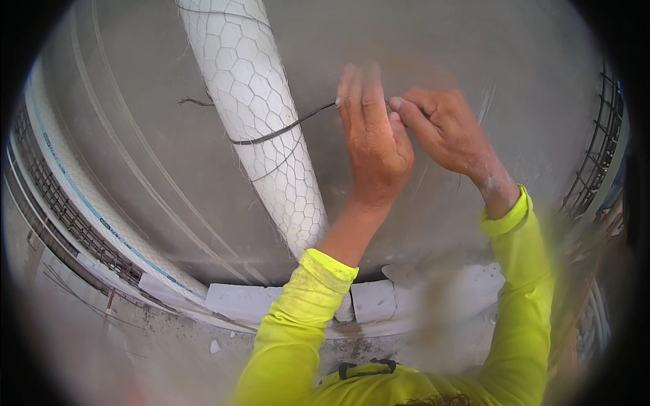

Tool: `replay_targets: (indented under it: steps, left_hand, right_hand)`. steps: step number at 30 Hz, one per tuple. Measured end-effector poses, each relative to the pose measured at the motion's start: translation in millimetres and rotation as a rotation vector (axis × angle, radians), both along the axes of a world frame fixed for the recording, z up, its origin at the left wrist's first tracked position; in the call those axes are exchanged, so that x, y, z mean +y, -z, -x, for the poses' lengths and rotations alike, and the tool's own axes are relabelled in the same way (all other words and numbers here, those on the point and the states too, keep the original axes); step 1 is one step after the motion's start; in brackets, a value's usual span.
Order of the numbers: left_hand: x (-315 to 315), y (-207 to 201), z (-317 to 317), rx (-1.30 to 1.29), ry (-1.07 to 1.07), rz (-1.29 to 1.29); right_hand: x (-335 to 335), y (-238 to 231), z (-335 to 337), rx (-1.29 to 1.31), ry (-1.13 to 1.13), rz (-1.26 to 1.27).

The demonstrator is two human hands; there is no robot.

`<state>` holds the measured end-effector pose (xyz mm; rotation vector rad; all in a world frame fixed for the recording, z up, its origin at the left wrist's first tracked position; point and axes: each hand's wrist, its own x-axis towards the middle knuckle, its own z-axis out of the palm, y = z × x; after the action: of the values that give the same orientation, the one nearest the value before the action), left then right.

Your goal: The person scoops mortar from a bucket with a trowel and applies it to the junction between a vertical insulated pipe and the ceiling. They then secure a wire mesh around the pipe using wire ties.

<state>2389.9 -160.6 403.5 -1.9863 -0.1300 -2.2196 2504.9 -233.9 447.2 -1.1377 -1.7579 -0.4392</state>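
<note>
A white pipe or column wrapped in hexagonal wire mesh (254, 111) slants from the upper left toward the lower middle. A thin dark wire (291, 126) loops round it, and its twisted short end sticks out on the left side. From the loop the wire runs right to my hands. My left hand (374, 145) is upright with its fingers stretched out, the wire passing at its fingers. Just right of it my right hand (447, 128) is closed in a pinch on the wire, thumb and forefinger together. Part of the wire is hidden between the hands.
A grey wall-like surface (169, 155) lies behind the pipe. White blocks (374, 301) line its lower edge. On the left run another mesh-wrapped white pipe (101, 210) with a blue line and a rebar lattice (64, 203). More rebar (596, 139) stands at far right.
</note>
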Motion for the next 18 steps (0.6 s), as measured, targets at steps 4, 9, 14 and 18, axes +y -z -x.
replay_targets:
  steps: [4, 9, 14, 18]
  left_hand:
    - [4.7, 11.4, -6.9, -0.021, 0.04, -0.051]
    - [-31.2, 54.8, -14.3, -0.423, 0.614, 0.572]
    - [-3.9, 26.0, -3.2, -0.343, 1.471, 0.876]
    - [5.5, 6.3, -2.8, -0.551, 1.639, 0.858]
  right_hand:
    - [-14.3, 0.9, 10.2, 0.082, -0.164, 0.167]
    - [-20.6, -12.5, 21.0, -0.107, -0.077, 0.21]
    - [-17.1, -17.5, 35.9, -0.321, -0.064, 0.189]
    - [-1.2, -20.5, 50.4, -0.523, -0.038, 0.021]
